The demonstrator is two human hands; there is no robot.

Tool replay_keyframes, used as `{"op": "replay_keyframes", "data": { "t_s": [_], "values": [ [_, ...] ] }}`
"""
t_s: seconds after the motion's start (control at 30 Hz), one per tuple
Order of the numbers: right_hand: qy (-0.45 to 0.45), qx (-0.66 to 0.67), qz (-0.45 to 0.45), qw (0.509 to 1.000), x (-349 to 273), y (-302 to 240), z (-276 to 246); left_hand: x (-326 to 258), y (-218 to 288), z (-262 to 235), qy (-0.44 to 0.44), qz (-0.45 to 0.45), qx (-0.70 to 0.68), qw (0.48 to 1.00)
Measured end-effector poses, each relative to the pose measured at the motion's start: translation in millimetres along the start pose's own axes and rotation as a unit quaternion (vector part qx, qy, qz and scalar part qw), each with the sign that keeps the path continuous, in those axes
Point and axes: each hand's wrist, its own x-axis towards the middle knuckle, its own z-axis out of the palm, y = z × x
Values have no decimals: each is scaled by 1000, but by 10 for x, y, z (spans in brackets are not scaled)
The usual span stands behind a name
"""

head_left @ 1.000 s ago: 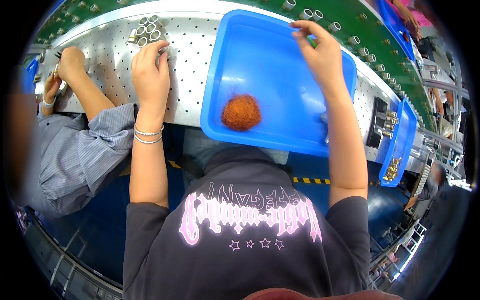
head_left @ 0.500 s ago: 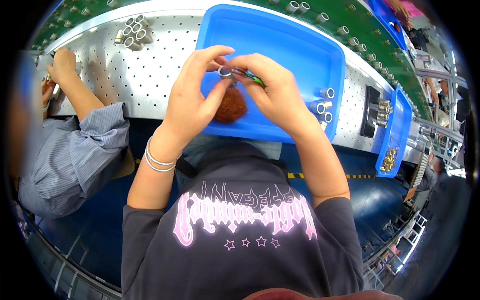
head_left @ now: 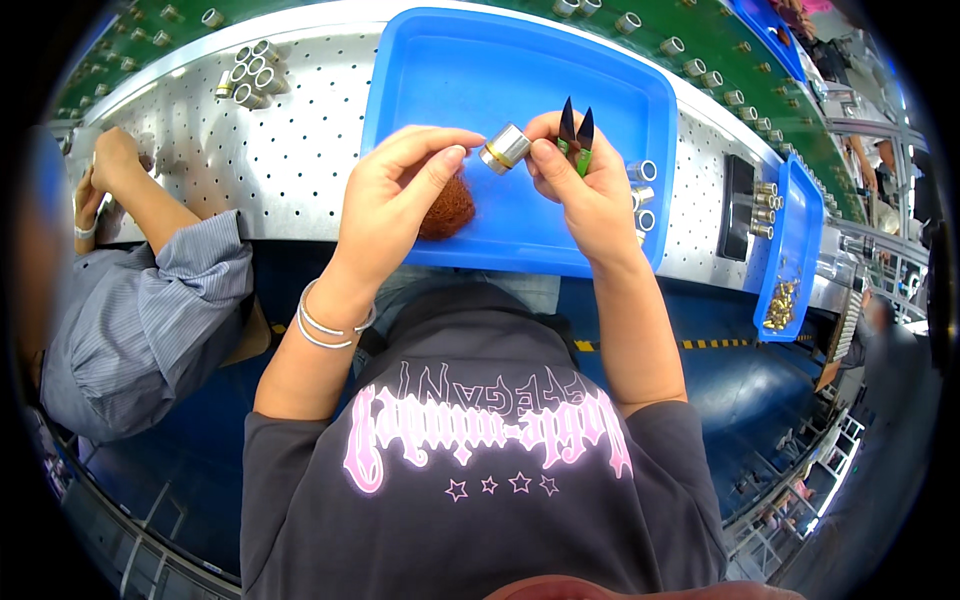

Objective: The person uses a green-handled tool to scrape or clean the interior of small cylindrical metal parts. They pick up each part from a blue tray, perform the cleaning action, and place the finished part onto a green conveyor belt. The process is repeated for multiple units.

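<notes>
Over the blue tray (head_left: 460, 262), my right hand (head_left: 588, 200) pinches a short silver metal sleeve (head_left: 505, 148) with a yellowish ring at one end. The same hand keeps a pair of small snips (head_left: 577, 135) with dark blades and green handles, blades pointing up and apart. My left hand (head_left: 392, 190) is at the sleeve's left side, thumb and forefinger apart; whether the forefinger touches the sleeve I cannot tell. Below it in the tray lies a reddish-brown fibrous pad (head_left: 447, 212), partly covered by the left hand.
Several metal sleeves (head_left: 643, 195) sit at the tray's right side, others (head_left: 252, 75) on the perforated metal table (head_left: 310, 150). Right of the tray lie a black case (head_left: 739, 208) and a small blue bin (head_left: 787, 325) with brass pieces. A co-worker's arm (head_left: 150, 190) works at left.
My hands have moved apart. The sleeve has turned from end-on to sideways and now sits at my right fingertips. The snips have swung from pointing left to pointing up.
</notes>
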Motion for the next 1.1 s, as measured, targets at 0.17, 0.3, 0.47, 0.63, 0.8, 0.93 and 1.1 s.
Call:
{"op": "replay_keyframes", "data": {
  "t_s": [0.17, 0.3, 0.47, 0.63, 0.8, 0.93, 1.1],
  "values": [
    [-33, -33, -61, 997, -32, 39, -6, -46, 60, 90, -80, -198, -305, 928],
    [-10, -79, -83, 993, -59, 39, 18, -71, 52, 157, -59, -182, -317, 929],
    [59, -91, -107, 988, -130, -8, 102, -79, 84, 185, -21, -132, -266, 955],
    [49, -245, -182, 951, -227, -89, 161, -117, 50, 260, 20, -61, -185, 981],
    [103, -320, -219, 916, -233, 30, 212, -155, 23, 309, 34, 45, -10, 998],
    [101, -256, -124, 953, -250, 18, 160, -170, 11, 338, 34, 15, -44, 998],
    [87, -82, -56, 991, -273, 50, 64, -170, 52, 321, 34, -110, -214, 970]
  ]
}}
